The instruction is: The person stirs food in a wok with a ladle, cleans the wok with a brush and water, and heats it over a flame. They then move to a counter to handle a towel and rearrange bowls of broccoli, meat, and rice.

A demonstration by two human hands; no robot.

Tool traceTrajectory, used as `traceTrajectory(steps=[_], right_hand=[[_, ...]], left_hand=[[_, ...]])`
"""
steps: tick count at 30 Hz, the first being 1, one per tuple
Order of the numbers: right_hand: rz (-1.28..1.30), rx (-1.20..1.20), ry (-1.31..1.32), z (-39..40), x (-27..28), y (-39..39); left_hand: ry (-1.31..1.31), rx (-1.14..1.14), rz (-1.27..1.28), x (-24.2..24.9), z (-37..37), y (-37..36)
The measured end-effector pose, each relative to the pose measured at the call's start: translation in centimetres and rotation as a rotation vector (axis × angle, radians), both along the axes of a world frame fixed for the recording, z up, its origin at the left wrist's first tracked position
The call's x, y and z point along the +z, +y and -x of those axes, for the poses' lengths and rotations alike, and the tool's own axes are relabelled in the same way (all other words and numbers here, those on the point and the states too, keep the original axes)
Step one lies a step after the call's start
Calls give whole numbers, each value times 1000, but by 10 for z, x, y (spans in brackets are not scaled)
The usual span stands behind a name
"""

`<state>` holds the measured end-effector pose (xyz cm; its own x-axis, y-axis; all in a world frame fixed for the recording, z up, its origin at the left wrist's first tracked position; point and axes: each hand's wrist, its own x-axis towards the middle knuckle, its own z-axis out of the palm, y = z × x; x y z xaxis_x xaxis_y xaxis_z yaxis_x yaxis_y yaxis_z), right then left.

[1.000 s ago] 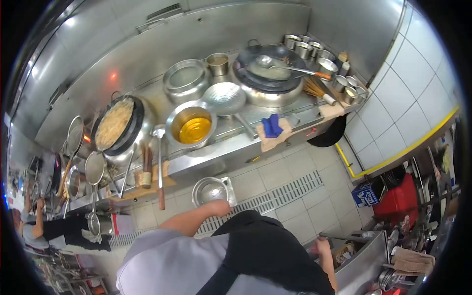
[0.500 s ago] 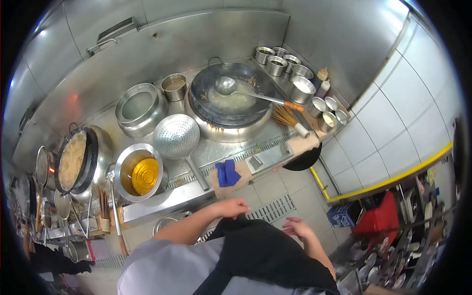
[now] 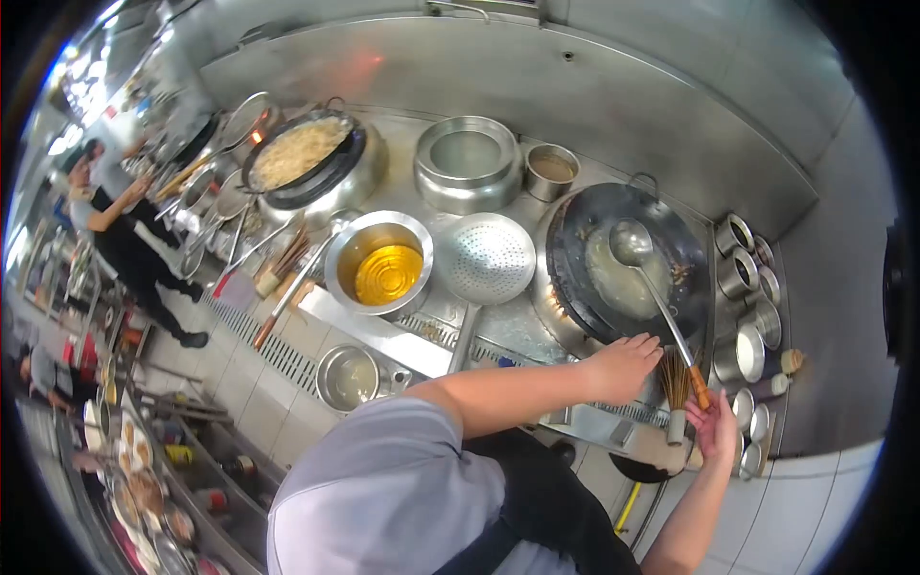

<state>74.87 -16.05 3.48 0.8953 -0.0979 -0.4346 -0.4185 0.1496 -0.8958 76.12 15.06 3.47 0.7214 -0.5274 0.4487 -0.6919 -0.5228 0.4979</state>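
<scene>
Now, long steel ladle [image 3: 632, 243]: in round black wok [image 3: 609, 206], right.
Left hand [image 3: 625, 370]: fingers outstretched, moved from our waist to wok's near side.
Right hand [image 3: 715, 427]: newly at orange-brown wooden handle [image 3: 701, 387], grip unclear.

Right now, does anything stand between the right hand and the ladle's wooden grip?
Nothing visible does: the right hand is right at the end of the wooden grip, though contact is hard to tell. The bristle brush lies beside it, not between.
</scene>
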Motion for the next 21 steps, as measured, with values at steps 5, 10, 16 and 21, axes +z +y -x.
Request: traceTrajectory(steps=[5,10,16,21], right_hand=[[-295,439,275,-61,1,32],[273,579,-19,-83,18,44],[1265,469,-708,-63,39,-23],[1240,506,-488,-36,35,-21]], left_hand=[[166,127,-354,-7,-4,-29],[276,297,-492,9,-34,-64],[276,462,-300,5,-37,-73],[182,505,-149,-22,-31,-71]])
